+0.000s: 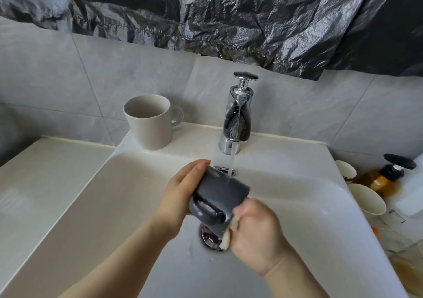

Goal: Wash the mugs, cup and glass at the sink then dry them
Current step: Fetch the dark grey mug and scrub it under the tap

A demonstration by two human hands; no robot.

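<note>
A dark grey mug (223,194) lies tilted over the white sink (114,194), its handle toward me, with tap water running onto it. My left hand (180,192) grips its base end. My right hand (254,231) holds a pale sponge (226,240) against the mug's mouth end, over the drain. A beige mug (150,121) stands upright on the sink ledge, left of the chrome tap (237,119). Two white cups (366,198) sit on the counter at the right. A clear glass (409,265) shows at the right edge.
A pump bottle of amber liquid (386,176) stands behind the cups on the right. The chrome drain (209,238) lies under the mug. A flat counter (41,183) runs left of the basin. Grey tiles and black plastic sheeting cover the wall.
</note>
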